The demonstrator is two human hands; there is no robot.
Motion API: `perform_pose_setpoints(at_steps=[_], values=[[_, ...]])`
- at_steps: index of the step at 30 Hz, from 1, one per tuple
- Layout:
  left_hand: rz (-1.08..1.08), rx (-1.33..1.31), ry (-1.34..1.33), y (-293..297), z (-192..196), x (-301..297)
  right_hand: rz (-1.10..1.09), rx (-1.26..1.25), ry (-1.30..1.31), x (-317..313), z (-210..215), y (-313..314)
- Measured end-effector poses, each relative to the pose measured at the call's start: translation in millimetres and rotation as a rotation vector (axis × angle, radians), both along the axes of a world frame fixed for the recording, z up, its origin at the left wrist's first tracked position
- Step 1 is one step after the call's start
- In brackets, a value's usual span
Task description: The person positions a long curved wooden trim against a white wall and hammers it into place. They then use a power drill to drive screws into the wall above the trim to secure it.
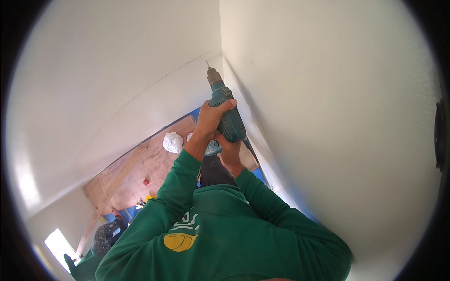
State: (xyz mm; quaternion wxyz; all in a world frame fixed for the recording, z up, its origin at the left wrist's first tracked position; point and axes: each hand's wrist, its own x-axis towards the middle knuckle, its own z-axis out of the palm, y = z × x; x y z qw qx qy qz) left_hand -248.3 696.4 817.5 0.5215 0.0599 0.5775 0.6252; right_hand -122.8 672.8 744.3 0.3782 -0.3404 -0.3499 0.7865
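A teal power drill (230,124) points up and away from me, its thin bit (207,63) close to the left wall (117,56). Whether the bit touches the wall I cannot tell. My left hand (210,121) wraps round the front of the drill's body, the thumb lying over its top. Lower down, my right hand (228,152) is closed round the handle at the back, most of which is hidden. A faint dark line runs along the wall and ends near the bit, beside the corner.
The right wall (328,117) meets the left one at the corner. Below lies a plywood board (164,164) with a white bundle (173,143), a small red object (146,182) and a long wooden strip (119,180). Another person (105,236) is at the lower left.
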Motion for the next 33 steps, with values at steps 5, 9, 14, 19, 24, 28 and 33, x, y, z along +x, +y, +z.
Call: perform_pose_setpoints(at_steps=[5, 9, 14, 19, 24, 28, 33], values=[[0.035, 0.032, -0.018, -2.3, -1.5, 0.0, 0.017, 0.021, 0.006, 1.1, -0.9, -1.6], [0.022, 0.016, -0.008, -3.0, -4.3, -0.8, 0.047, 0.003, -0.016, 3.0, 0.2, -1.3], [-0.012, 0.027, -0.019, -4.3, -8.4, -3.1, 0.051, 0.007, 0.017, 1.9, 1.6, -2.3], [-0.015, 0.036, -0.025, -6.3, -7.7, -3.7, 0.014, 0.012, -0.016, -0.5, 1.6, -4.5], [0.017, 0.031, -0.02, -6.4, -5.8, -1.3, 0.046, 0.014, -0.004, 2.6, 1.5, -4.7], [0.051, 0.04, -0.029, -5.5, -5.6, 0.6, 0.054, 0.069, -0.034, 4.0, 0.9, -4.4], [0.035, 0.037, -0.033, -5.5, -4.4, 0.5, 0.04, 0.055, -0.045, 3.1, -0.3, -4.0]])
